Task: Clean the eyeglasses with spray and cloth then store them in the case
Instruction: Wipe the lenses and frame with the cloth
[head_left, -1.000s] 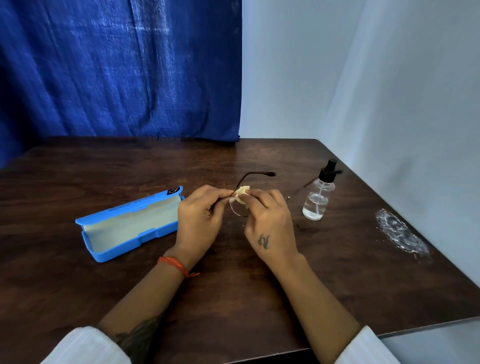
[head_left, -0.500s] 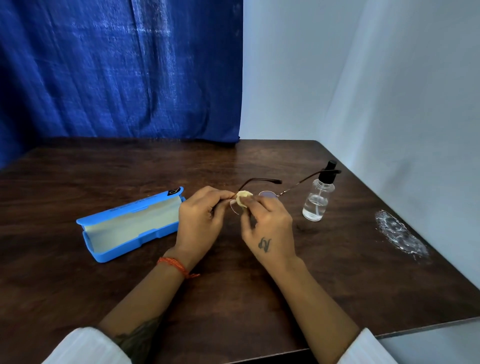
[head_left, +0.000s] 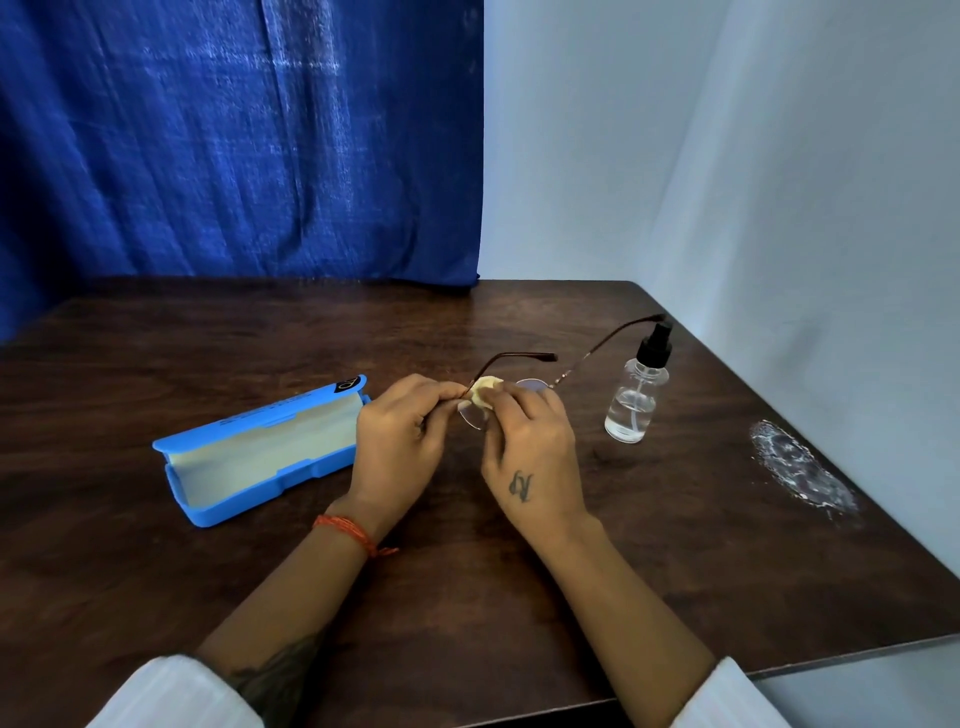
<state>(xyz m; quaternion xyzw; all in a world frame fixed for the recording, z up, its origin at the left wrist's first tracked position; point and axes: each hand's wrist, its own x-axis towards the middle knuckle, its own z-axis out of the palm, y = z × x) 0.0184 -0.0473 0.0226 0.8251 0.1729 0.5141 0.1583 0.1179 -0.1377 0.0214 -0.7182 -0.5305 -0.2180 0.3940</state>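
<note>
Two hands are held together above the table (head_left: 675, 545), forearms angled inward. The eyeglasses (head_left: 519, 364) are pinched at the frame by the left hand (head_left: 397, 441); a small yellow cloth (head_left: 484, 391) is pinched against one lens by the right hand (head_left: 530, 452). One open blue case (head_left: 260, 457) lies left of the eyeglasses, one spray bottle (head_left: 636, 395) right of them. One white smear (head_left: 800, 475) lies beyond the bottle.

One pair of eyeglasses (head_left: 524, 387) showing, one small pale cloth (head_left: 485, 391) showing, one clear spray bottle (head_left: 635, 395) standing, one open blue case (head_left: 260, 452) lying, two hands working, left (head_left: 397, 447) and right (head_left: 532, 452), one dark worktop (head_left: 675, 545) carrying everything
</note>
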